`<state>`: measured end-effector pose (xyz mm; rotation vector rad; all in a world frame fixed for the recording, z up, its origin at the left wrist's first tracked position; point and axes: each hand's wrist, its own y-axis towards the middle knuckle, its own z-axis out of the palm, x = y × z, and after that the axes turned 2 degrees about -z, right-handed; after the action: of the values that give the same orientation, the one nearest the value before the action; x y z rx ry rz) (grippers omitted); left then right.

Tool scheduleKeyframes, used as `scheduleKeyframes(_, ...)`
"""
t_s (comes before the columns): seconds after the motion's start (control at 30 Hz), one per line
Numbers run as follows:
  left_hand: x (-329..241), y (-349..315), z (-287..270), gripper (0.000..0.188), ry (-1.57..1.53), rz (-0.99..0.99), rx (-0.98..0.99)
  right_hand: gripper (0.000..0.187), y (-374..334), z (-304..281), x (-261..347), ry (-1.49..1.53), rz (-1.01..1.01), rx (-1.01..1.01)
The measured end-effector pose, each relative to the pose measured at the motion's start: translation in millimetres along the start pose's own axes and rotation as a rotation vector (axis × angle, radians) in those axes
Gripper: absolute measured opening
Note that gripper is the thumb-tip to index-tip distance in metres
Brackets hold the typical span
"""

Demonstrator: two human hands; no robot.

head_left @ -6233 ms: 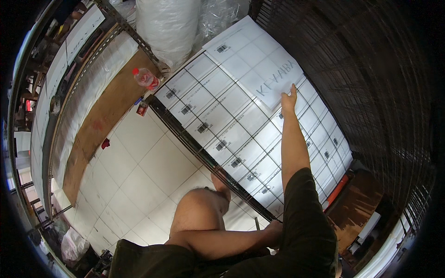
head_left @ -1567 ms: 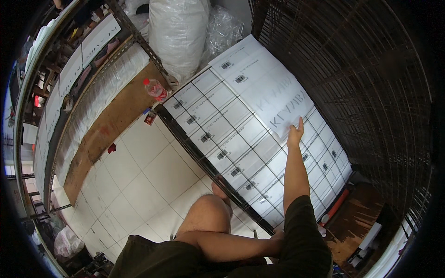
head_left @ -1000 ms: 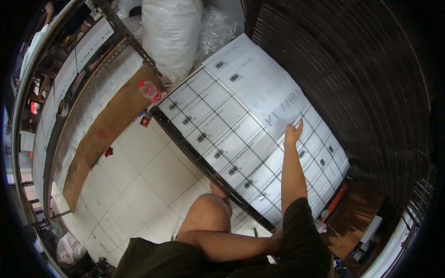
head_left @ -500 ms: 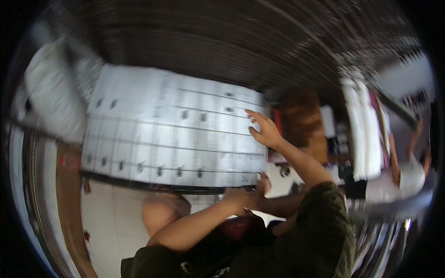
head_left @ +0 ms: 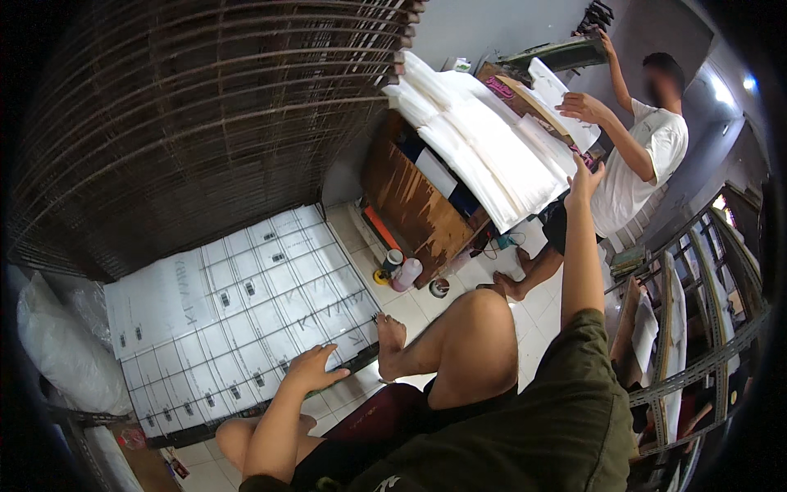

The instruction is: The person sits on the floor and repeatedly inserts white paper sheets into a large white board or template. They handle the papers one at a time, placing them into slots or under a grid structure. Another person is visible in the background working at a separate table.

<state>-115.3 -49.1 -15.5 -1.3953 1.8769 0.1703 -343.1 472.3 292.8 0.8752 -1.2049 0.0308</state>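
Note:
My left hand hovers by the near edge of a low rack shelf, fingers spread and holding nothing. White printed sheets with small dark marks cover this shelf in rows. My right arm stretches far forward. My right hand is beside the stack of white sheets on the table, close to a brown carton; its thumb and finger stand apart. Whether it touches the stack or carton, I cannot tell. Across the table, a co-worker's hand is at a loose white sheet.
Raised wire shelves of the drying rack lean overhead at left. A co-worker stands by the table, one arm up at a framed panel. Bottles sit on the floor. Metal shelving stands right; a plastic-wrapped bundle left.
My view has swung right, bringing in the table and co-worker. My right hand has left the shelf sheets and reached toward the table. My left hand is now spread beside the shelf edge.

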Motion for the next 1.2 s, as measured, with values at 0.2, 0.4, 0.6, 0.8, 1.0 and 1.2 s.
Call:
scheduleKeyframes(0.2, 7.2, 0.1, 0.6, 0.073, -0.066, -0.054, -0.057, 0.113, 54.0, -7.5, -70.9, -0.109, -0.102, 0.068)
scheduleKeyframes(0.4, -1.6, -4.9, 2.5, 0.067, -0.133, -0.005, -0.191, 0.042, 51.7, 32.1, -33.0, 0.031, -0.309, 0.476)
scheduleKeyframes(0.6, -85.1, -13.7, -81.0, 0.07, 0.058, 0.241, -0.817, 0.031, -45.3, 61.8, 158.9, 0.615, -0.166, 0.677)
scheduleKeyframes(0.8, -217.2, -35.5, -205.0, 0.099, 0.121, 0.598, -1.281, 0.053, -146.4, 42.1, 262.6, 0.647, -0.206, 0.802)
scheduleKeyframes(1.0, -188.4, -61.4, -204.5, 0.037, 0.37, 0.638, -1.258, 0.057, -188.3, 72.1, 252.6, 0.691, 0.133, 1.141)
scheduleKeyframes(1.2, -153.6, -61.4, -166.8, 0.028, -0.131, 0.381, -1.177, 0.071, -282.9, 125.1, 226.5, 0.65, 0.335, 1.326)
